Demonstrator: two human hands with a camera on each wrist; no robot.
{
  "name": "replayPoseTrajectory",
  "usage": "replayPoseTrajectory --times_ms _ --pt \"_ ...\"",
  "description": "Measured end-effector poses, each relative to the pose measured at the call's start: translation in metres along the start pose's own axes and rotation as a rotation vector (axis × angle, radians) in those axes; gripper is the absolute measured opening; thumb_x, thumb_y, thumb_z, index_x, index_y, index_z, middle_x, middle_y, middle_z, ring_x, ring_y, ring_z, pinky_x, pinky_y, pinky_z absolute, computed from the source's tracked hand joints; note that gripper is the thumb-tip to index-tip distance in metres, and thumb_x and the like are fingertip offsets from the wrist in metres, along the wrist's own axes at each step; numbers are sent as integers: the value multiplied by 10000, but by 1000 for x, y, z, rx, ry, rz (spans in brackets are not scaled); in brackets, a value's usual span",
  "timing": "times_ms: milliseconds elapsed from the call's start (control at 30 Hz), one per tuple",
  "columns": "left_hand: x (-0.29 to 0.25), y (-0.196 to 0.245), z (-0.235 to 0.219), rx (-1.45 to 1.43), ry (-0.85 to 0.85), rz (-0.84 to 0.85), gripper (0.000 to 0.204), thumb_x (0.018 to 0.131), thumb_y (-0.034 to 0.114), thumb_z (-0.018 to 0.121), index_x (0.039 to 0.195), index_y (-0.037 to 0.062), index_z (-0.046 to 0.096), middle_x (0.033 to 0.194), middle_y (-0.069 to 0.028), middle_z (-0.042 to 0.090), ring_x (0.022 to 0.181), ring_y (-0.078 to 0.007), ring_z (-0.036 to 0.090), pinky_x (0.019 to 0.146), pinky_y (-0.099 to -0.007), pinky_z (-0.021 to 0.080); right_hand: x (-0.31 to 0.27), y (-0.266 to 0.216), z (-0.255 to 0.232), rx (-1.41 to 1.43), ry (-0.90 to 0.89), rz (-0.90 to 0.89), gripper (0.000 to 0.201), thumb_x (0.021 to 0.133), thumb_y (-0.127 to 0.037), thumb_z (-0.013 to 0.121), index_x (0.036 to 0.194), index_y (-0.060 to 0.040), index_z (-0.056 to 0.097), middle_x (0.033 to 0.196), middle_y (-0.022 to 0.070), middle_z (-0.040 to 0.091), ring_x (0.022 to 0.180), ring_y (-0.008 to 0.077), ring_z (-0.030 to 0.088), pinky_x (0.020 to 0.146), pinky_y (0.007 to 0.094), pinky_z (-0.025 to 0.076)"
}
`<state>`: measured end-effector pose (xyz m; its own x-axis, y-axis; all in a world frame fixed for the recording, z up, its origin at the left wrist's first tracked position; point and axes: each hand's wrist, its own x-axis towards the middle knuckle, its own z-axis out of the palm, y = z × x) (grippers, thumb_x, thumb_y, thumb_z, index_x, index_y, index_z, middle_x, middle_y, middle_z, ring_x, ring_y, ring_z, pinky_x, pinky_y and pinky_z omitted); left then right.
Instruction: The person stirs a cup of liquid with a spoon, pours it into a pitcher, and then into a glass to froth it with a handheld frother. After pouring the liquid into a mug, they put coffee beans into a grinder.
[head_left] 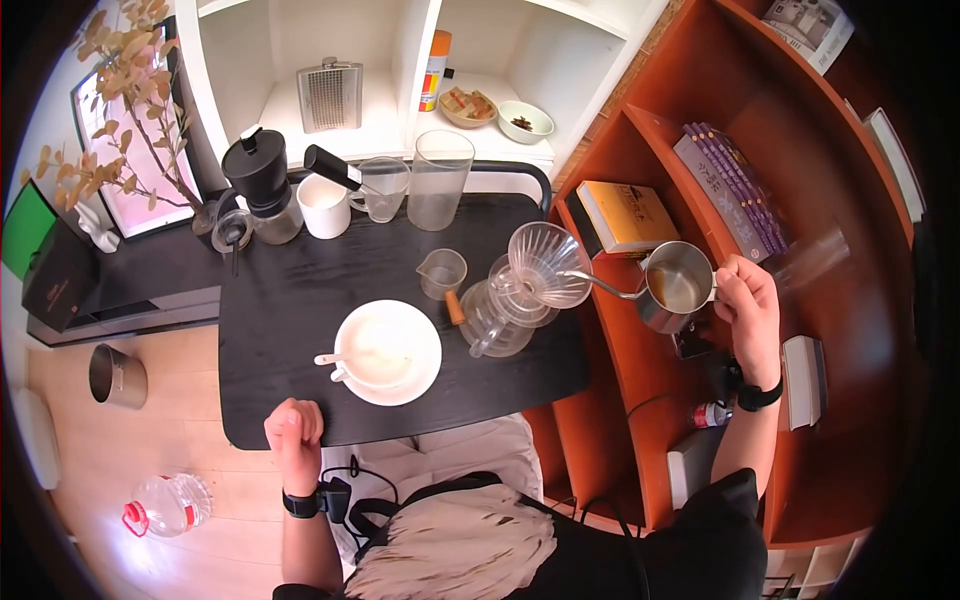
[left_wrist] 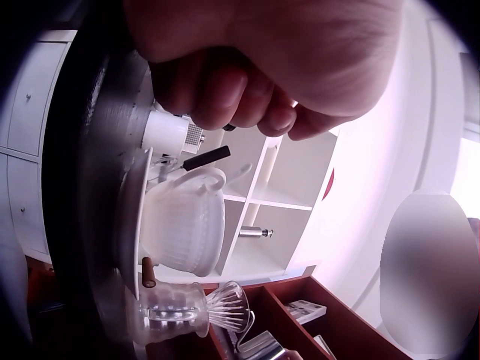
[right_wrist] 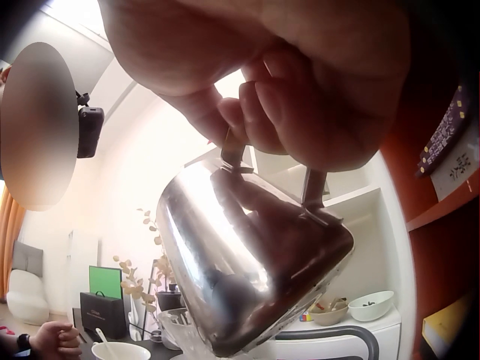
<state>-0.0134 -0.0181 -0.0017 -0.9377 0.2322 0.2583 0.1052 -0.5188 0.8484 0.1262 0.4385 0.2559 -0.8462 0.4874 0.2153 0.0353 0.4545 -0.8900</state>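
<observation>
My right hand (head_left: 750,300) grips the handle of a steel gooseneck kettle (right_wrist: 247,247), held up at the right of the black table. A little brownish liquid shows inside it. Its thin spout (head_left: 606,284) reaches over the clear ribbed dripper (head_left: 545,262), which sits on a glass coffee server (head_left: 497,328). The left hand (head_left: 294,428) rests at the table's front left edge, fingers curled in toward the palm and nothing in them. Nearest to it is a white cup (left_wrist: 184,225) on a saucer (head_left: 405,390), with a spoon (head_left: 328,359) on the near side.
Behind stand a black-topped coffee grinder (head_left: 255,165), a white mug (head_left: 323,210), a glass cup (head_left: 385,190) and a tall glass (head_left: 440,180). A small glass pitcher (head_left: 441,273) is mid-table. A reddish bookshelf (head_left: 640,400) borders the right; a water bottle (head_left: 170,503) lies on the floor.
</observation>
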Motion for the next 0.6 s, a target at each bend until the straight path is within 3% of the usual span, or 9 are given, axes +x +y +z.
replayPoseTrajectory --times_ms 333,600 --pt "-1 0 0 91 -40 -2 477 1065 258 553 664 82 364 613 21 304 561 -100 261 507 -299 191 6 -27 21 -175 -53 33 315 1016 -134 620 729 -86 498 655 -109 439 607 -9 346 536 228 261" --pt "-3 -3 -1 170 -28 6 498 1060 267 560 659 81 329 590 15 328 540 -96 281 498 -301 190 17 -34 28 -236 -85 -51 330 1006 -134 624 716 -70 481 664 -103 432 633 -2 346 553 236 268"
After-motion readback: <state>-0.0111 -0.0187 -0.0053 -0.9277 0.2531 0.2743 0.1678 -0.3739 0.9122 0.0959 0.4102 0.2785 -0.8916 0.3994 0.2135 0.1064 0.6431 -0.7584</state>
